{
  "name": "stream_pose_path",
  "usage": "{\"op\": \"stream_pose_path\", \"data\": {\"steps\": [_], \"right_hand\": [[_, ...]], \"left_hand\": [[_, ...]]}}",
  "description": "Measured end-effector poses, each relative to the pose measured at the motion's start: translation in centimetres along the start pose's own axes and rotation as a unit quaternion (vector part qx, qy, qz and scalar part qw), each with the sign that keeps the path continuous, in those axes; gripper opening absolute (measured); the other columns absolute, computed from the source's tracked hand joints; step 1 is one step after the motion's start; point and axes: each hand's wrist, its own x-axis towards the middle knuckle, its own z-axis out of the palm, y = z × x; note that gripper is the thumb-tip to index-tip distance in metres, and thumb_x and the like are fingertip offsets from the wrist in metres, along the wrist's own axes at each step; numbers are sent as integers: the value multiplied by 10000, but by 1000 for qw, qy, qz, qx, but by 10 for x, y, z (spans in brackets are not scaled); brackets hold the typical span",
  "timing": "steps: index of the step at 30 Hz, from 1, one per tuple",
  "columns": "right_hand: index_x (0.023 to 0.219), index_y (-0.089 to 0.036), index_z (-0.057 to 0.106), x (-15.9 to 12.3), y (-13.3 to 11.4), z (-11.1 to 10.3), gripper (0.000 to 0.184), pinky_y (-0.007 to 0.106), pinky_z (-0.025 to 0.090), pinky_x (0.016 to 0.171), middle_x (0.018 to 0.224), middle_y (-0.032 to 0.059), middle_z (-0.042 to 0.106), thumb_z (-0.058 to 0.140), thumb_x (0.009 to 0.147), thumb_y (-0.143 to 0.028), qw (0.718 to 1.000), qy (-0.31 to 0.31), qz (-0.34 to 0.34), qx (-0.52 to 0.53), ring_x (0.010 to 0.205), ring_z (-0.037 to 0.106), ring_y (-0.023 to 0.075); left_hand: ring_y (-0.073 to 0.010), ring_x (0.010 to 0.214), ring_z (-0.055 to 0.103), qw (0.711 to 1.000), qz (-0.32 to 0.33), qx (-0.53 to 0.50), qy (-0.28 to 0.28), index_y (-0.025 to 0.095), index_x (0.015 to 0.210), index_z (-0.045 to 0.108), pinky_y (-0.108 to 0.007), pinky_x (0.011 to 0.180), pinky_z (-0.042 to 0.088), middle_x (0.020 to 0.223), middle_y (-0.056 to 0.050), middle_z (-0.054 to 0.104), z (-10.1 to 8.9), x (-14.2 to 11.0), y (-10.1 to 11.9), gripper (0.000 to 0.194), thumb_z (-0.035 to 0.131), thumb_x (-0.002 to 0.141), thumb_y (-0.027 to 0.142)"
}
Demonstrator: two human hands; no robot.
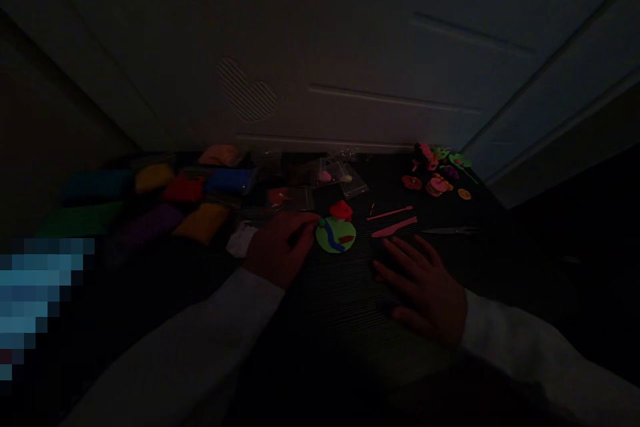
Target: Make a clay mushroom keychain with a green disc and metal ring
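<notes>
A round light green clay disc (336, 245) lies on the dark table, with a wavy blue strip (330, 235) and a small brown-red piece (346, 239) on it. At its upper left edge, my left hand (280, 250) is closed in a pinch, its fingertips on a small dark green clay piece (321, 222). A red clay piece (341, 210) sits against the disc's far edge. My right hand (427, 290) rests open on the table to the right, fingers spread, holding nothing. Just beyond its fingertips lies a pink modelling knife (395, 227).
Bags of coloured clay, such as blue (230, 180) and orange (203, 222), crowd the left. Small clay figures (437, 185) stand at the back right. A thin pink stick (390, 213) and grey scissors (447, 231) lie nearer. A white panel (300, 33) rises behind. The scene is very dark.
</notes>
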Motion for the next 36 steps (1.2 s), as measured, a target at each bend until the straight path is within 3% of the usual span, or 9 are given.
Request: {"op": "stream_pose_path", "data": {"steps": [4, 9, 15, 20, 24, 26, 29, 36], "right_hand": [[1342, -278, 342, -4, -7, 0, 658, 582, 127, 1016, 1421, 98, 319, 437, 770, -590, 1000, -18, -15, -3, 1294, 280, 303], [1344, -250, 344, 4, -5, -1, 649, 585, 118, 1019, 1441, 93, 270, 443, 785, -564, 1000, -20, -1, -15, 1307, 244, 311], [1358, -250, 307, -11, -17, -1, 663, 569, 84, 1032, 1408, 56, 352, 406, 795, -585, 1000, -19, 0, 4, 1298, 263, 295], [1348, -227, 323, -14, -13, -6, 513, 518, 197, 998, 1427, 123, 289, 424, 866, -371, 996, 41, 49, 55, 1288, 278, 275], [1142, -235, 537, -2, -12, -11, 321, 436, 297, 920, 1155, 84, 570, 511, 840, -340, 993, 46, 78, 80, 1065, 501, 212], [1003, -243, 598, 3, -14, -10, 211, 395, 327, 871, 979, 38, 634, 541, 825, -339, 991, 39, 81, 97, 918, 558, 169], [913, -218, 608, 8, -19, -7, 143, 335, 362, 782, 828, 13, 643, 524, 840, -308, 989, 37, 89, 111, 790, 570, 132], [897, -170, 604, 13, -24, 2, 297, 341, 368, 680, 772, 50, 615, 532, 805, -443, 989, 53, 110, 86, 738, 531, 177]], "left_hand": [[-166, 877, 619, 1000, 4, -2, 0, 184, 938, 630, -292, 802, 493, 933, -26, 676, 1, 0, -1, 215, 460, 827, 257], [-169, 874, 618, 1000, 5, -1, 2, 181, 927, 634, -290, 802, 491, 931, -28, 675, 1, 1, 0, 204, 475, 822, 254], [-162, 868, 616, 1000, 12, -3, 1, 162, 917, 642, -275, 799, 489, 915, -30, 677, -1, 1, 0, 202, 481, 816, 231], [-164, 871, 615, 1000, 10, -6, 7, 166, 915, 645, -280, 798, 490, 919, -29, 677, 0, 0, 0, 206, 477, 815, 230], [-171, 861, 618, 1000, 11, -11, 8, 162, 905, 651, -288, 789, 495, 905, -35, 681, -1, 2, 1, 209, 476, 807, 222], [-171, 854, 619, 1000, 12, -14, 10, 155, 897, 654, -289, 785, 496, 898, -41, 683, -1, 2, 2, 213, 472, 805, 213], [-167, 848, 619, 1000, 12, -19, 14, 151, 891, 657, -285, 787, 494, 891, -44, 684, -2, 3, 3, 213, 470, 804, 204], [-163, 853, 617, 999, 12, -22, 25, 158, 883, 658, -280, 792, 490, 891, -37, 683, -1, 2, 2, 204, 474, 799, 187]]}}
